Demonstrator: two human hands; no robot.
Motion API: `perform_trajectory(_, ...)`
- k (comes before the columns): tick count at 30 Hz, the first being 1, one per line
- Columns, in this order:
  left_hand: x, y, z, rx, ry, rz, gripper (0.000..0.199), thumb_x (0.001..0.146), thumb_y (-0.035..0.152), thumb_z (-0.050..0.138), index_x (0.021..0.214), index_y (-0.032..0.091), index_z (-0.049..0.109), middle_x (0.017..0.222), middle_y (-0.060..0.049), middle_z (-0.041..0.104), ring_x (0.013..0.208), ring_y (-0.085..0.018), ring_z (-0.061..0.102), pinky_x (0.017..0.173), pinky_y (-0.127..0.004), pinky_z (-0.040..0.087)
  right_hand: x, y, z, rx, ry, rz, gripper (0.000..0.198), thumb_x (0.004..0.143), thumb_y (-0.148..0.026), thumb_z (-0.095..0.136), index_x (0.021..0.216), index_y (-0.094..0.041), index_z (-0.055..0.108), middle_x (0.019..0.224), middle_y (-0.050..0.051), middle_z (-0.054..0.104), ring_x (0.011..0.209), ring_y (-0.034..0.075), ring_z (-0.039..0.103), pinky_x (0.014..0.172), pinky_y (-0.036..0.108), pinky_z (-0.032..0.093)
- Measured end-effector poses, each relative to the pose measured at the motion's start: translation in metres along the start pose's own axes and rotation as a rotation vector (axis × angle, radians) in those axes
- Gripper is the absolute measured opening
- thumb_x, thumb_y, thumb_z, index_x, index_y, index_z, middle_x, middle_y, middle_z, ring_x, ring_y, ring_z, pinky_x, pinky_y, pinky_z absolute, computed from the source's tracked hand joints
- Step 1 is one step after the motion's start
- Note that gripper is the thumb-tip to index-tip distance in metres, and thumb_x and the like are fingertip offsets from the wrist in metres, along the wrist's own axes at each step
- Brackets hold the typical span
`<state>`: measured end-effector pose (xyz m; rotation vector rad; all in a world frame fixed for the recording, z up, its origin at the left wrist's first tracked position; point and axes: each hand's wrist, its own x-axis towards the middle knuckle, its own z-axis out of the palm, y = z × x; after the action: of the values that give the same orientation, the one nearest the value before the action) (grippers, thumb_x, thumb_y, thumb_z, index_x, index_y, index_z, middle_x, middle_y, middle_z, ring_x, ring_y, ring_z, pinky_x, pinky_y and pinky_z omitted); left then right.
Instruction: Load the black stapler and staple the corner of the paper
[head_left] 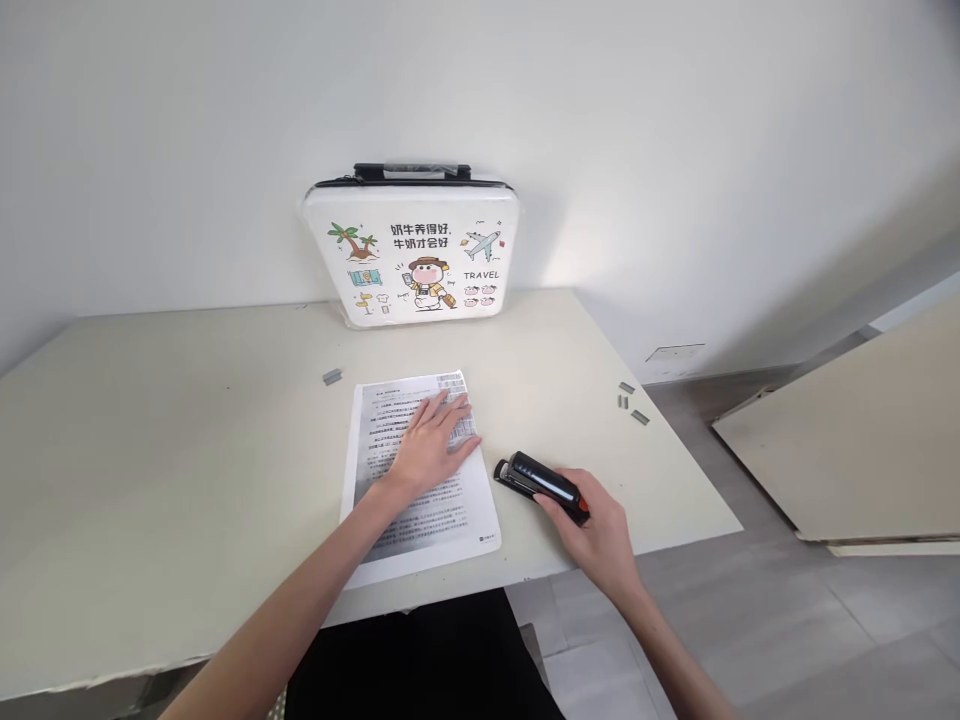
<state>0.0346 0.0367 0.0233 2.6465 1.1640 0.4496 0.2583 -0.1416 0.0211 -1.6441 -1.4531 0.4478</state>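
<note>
Printed sheets of paper (431,525) lie near the table's front edge, covered in lines of dark text. My left hand (433,448) rests flat on their upper right part with the fingers spread. Just right of the paper, my right hand (596,520) grips a black stapler (546,478) by its rear end, thumb on the near side and fingers around the far side. The stapler's front points left toward the paper's right edge, with a small gap between them. Whether the pile is one sheet or more I cannot tell.
A white cartoon-printed case (427,250) with a black handle leans against the wall behind the paper. Staple strips (332,377) lie left of the paper's top, and several more staple strips (640,417) near the table's right edge. A pale panel (855,440) stands at right.
</note>
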Motion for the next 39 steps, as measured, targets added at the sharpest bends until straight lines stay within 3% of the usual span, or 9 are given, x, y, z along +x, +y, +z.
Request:
perform_trajectory(5,-0.014,-0.003,-0.016,-0.025,-0.028,0.088,0.058,0.111,0.054,0.039,0.160,0.025,0.044,0.171,-0.004,0.036,0.163,-0.028,0.019,0.133,-0.053,0.021,-0.002,0.000,0.000,-0.013,0.075,0.020,0.028,0.102,-0.048,0.063,0.114,-0.023,0.068,0.107,0.009,0.075,0.091,0.024,0.071,0.065,0.031,0.058)
perform_trajectory(14,-0.146,-0.046,-0.072,0.088,0.017,0.018,0.068,0.108,0.051,0.047,0.169,0.042,0.019,0.173,0.004,0.031,0.161,-0.031,0.024,0.127,-0.060,0.035,-0.007,0.003,0.005,-0.049,0.156,-0.005,0.026,0.102,-0.045,0.064,0.115,-0.023,0.068,0.106,0.011,0.073,0.089,0.024,0.069,0.060,0.032,0.056)
perform_trajectory(18,-0.171,-0.051,-0.075,0.132,-0.047,0.040,0.076,0.105,0.052,0.052,0.169,0.045,0.013,0.172,0.005,0.031,0.160,-0.034,0.024,0.128,-0.061,0.032,-0.008,0.003,0.006,-0.061,0.160,-0.022,0.023,0.101,-0.043,0.065,0.114,-0.024,0.068,0.106,0.010,0.073,0.090,0.024,0.069,0.059,0.031,0.056)
perform_trajectory(23,-0.147,-0.044,-0.057,0.149,-0.042,0.053,0.073,0.106,0.054,0.051,0.169,0.042,0.016,0.173,0.005,0.030,0.162,-0.032,0.020,0.131,-0.061,0.023,-0.010,0.003,0.008,-0.066,0.200,-0.022,0.024,0.101,-0.043,0.065,0.115,-0.024,0.068,0.107,0.011,0.072,0.088,0.024,0.068,0.056,0.031,0.055)
perform_trajectory(31,-0.064,-0.005,-0.014,0.077,-0.041,0.083,0.066,0.108,0.062,0.042,0.165,0.031,0.034,0.173,-0.003,0.032,0.162,-0.030,0.021,0.133,-0.060,0.011,-0.012,0.004,0.010,-0.041,0.316,-0.011,0.022,0.100,-0.040,0.066,0.116,-0.024,0.066,0.110,0.011,0.070,0.096,0.025,0.068,0.053,0.028,0.053)
perform_trajectory(39,-0.014,0.019,0.019,0.042,-0.022,0.144,0.065,0.107,0.062,0.040,0.160,0.025,0.043,0.172,-0.008,0.034,0.162,-0.034,0.022,0.131,-0.065,0.010,-0.010,0.007,0.015,-0.056,0.311,-0.046,0.024,0.102,-0.039,0.061,0.121,-0.025,0.063,0.113,0.011,0.069,0.103,0.027,0.069,0.075,0.039,0.062)
